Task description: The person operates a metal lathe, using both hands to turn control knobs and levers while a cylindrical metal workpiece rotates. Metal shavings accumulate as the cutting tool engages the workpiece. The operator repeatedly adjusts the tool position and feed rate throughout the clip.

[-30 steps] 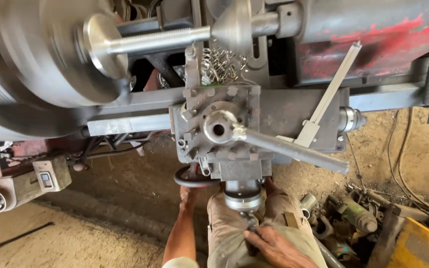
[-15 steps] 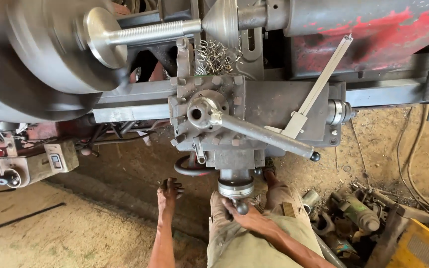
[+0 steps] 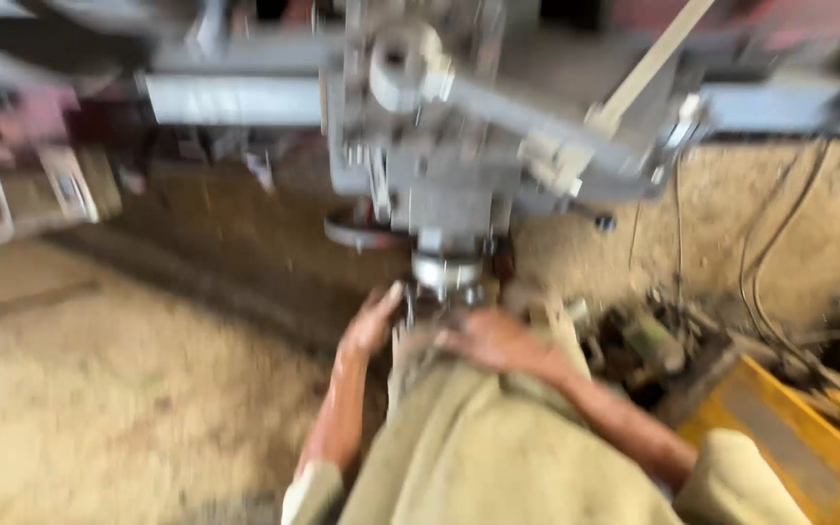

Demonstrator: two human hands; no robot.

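both hands [image 3: 439, 331] at handwheel [image 3: 444, 277], blurred

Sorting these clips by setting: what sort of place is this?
Probably a machine workshop. A large grey metal lathe carriage with a round silver handwheel stands over a dusty dirt floor, and both hands are at the handwheel.

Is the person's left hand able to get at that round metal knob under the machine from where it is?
Probably yes. The left hand sits right beside the round metal knob, nothing visibly between them, though the picture is blurred. The right hand lies just below it.
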